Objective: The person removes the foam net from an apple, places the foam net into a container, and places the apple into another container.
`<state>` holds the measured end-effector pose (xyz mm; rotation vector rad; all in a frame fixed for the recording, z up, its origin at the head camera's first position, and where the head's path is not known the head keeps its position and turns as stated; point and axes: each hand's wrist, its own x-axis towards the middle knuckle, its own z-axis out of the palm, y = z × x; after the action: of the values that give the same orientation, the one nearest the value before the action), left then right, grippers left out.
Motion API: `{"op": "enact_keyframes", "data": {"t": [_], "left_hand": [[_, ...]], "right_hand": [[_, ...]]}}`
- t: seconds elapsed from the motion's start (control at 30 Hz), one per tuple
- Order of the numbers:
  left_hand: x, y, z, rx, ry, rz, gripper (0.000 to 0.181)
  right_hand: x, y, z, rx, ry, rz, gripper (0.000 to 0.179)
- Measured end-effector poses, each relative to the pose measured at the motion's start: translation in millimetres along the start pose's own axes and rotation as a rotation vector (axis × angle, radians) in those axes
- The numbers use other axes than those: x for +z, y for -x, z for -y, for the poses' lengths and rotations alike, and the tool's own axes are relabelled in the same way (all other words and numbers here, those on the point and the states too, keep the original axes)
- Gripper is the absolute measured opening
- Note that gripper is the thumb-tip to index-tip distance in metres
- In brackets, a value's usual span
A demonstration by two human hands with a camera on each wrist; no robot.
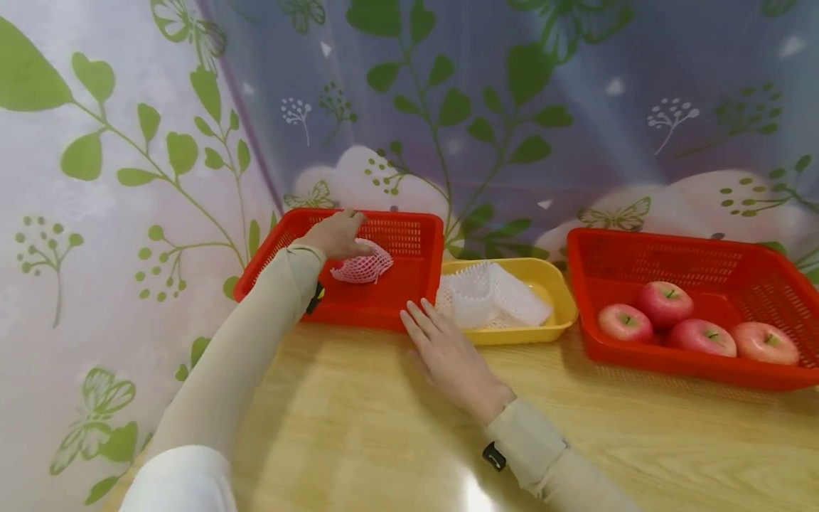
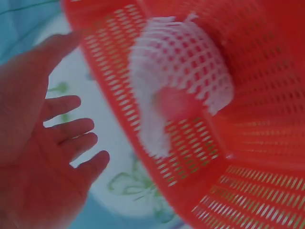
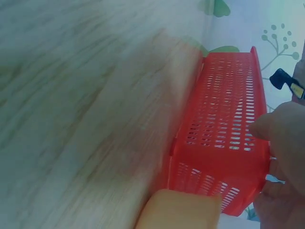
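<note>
My left hand [image 1: 335, 235] is over the left red plastic basket [image 1: 409, 277], its fingers extended and holding nothing. Just by it, inside that basket, lies an apple [image 2: 176, 102] partly covered by a white foam net sleeve [image 2: 209, 62]. In the left wrist view, a gap shows between the open palm and the netted apple. My right hand [image 1: 454, 359] lies with straight fingers at the basket's front right corner, near the yellow tray [image 1: 563, 313]. In the right wrist view its thumb is beside the red basket wall [image 3: 224, 105]; firm contact is hard to tell.
White foam net sleeves [image 1: 493, 291] lie in the yellow tray between the two baskets. At the right, a second red basket [image 1: 691, 366] holds several bare apples [image 1: 665, 304]. All stand on a wooden table [image 1: 358, 419] against a leaf-patterned backdrop [image 1: 448, 142].
</note>
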<state>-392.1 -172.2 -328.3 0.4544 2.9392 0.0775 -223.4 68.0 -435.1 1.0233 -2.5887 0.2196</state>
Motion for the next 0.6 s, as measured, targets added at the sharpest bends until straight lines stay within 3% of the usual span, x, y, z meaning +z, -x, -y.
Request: {"op": "enact_keyframes", "data": {"t": [0.1,0.23,0.47,0.6], "left_hand": [[6.9,-10.9,2.4,-0.048,0.009,0.143,0.095],[10.7,-19.7,8.4,-0.118,0.019,0.250,0.103],[13.6,-29.8,10.4,-0.158,-0.051,0.357,0.095],[22.9,-33.8,9.4,-0.147,-0.114,0.318,0.100]], "right_hand": [[1,1.6,-2,-0.010,-0.013,-0.002,0.060],[2,2.9,-3,-0.012,-0.033,-0.006,0.062],[1,5.7,-5,-0.020,-0.048,-0.005,0.064],[2,6.1,-7,-0.025,-0.061,-0.009,0.064]]}}
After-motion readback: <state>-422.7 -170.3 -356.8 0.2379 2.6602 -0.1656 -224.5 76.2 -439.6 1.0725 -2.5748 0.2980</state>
